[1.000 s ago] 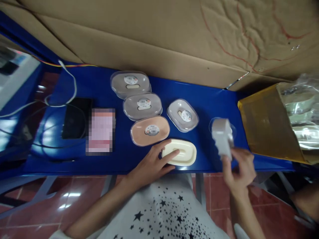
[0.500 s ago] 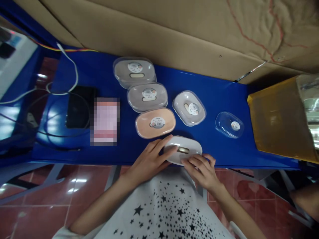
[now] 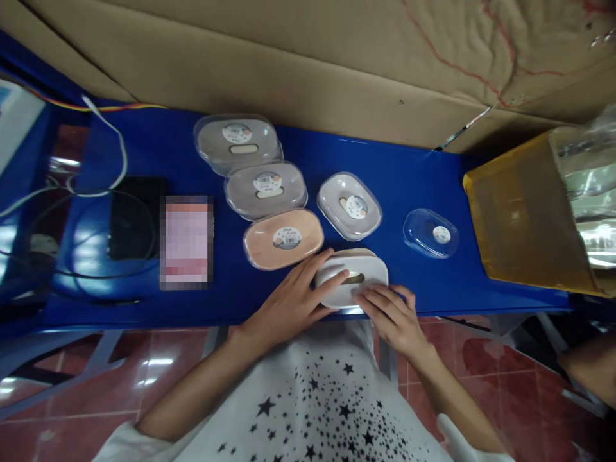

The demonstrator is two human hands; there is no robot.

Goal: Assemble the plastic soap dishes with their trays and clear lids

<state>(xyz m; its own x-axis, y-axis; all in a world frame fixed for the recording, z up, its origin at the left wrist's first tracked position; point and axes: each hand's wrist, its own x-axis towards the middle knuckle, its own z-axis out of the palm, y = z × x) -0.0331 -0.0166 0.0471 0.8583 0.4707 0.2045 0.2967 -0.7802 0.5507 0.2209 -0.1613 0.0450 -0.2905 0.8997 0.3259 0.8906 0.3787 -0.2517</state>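
Near the table's front edge is a white oval box (image 3: pixel 338 296) with a slot in its top, tilted towards me. Beige shows along its far rim. My left hand (image 3: pixel 298 292) grips its left end, one finger reaching over the top to the slot. My right hand (image 3: pixel 392 314) holds the right end, fingertips on the near rim. Just beyond lies a peach oval box (image 3: pixel 260 244) under a clear cover with a round label. Two greyish boxes, a middle one (image 3: pixel 240 196) and a far one (image 3: pixel 209 141), and a paler box (image 3: pixel 332 199) look alike.
Everything lies on a narrow blue table (image 3: pixel 404 170). To the right are a loose clear cover (image 3: pixel 421 234) and a taped cardboard box (image 3: pixel 520 218) holding clear plastic. Left are a blurred-out pink item (image 3: pixel 187 244), a black case (image 3: pixel 129 231) and cables. Cardboard (image 3: pixel 289 70) lines the back.
The white box has tipped towards me, so a beige strip shows behind its far rim. Both hands keep their hold. The whole view has shifted slightly right.
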